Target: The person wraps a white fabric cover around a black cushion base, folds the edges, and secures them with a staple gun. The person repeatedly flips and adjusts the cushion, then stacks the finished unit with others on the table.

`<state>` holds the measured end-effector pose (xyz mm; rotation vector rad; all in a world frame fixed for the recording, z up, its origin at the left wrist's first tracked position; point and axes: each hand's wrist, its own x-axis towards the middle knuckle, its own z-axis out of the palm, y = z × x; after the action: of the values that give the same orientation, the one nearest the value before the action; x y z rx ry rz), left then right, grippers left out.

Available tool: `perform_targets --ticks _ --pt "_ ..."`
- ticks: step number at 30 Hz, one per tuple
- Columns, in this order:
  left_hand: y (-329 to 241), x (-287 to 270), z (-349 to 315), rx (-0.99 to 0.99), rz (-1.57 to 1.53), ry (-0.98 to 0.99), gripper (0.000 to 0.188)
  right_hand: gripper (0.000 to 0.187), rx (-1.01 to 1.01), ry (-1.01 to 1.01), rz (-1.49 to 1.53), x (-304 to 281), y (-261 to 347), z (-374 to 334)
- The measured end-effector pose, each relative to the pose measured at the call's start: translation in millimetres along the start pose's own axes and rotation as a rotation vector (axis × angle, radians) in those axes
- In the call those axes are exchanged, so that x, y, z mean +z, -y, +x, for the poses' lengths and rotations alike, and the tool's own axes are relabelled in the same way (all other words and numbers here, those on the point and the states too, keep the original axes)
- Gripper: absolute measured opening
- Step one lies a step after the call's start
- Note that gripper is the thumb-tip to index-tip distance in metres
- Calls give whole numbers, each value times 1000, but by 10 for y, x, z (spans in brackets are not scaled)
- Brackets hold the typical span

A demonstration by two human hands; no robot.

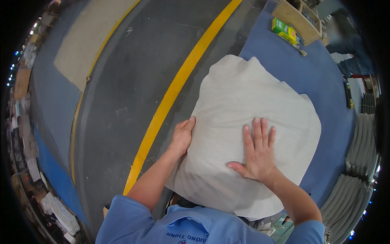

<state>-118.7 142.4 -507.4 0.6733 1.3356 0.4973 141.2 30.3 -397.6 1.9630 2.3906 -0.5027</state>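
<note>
A large off-white sheet of soft fabric lies before me, partly on a blue tabletop, with its left side reaching past the table's edge. At that left side, my left hand is closed on the fabric's border, thumb on top and the other fingers hidden beneath. My right hand rests flat on the middle of the fabric, fingers stretched and thumb out to the left. Small creases run near its fingertips. The fabric's near edge hangs close to my body.
A wooden box and a green-and-yellow carton sit at the table's far end. Stacked grey folded material lines the right. A yellow floor stripe runs along the left. Part of a person in jeans shows at far right.
</note>
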Motion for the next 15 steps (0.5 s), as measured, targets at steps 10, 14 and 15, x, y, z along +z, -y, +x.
perform_targets --ticks 10,14,15 --pt "-4 8 89 -121 -118 52 46 92 -102 23 61 20 597 866" --pt "36 -25 80 -31 -86 38 44 85 -108 170 -78 10 802 1114" --pt "70 -37 96 -12 -113 47 44 84 -107 183 -94 6 813 1131"
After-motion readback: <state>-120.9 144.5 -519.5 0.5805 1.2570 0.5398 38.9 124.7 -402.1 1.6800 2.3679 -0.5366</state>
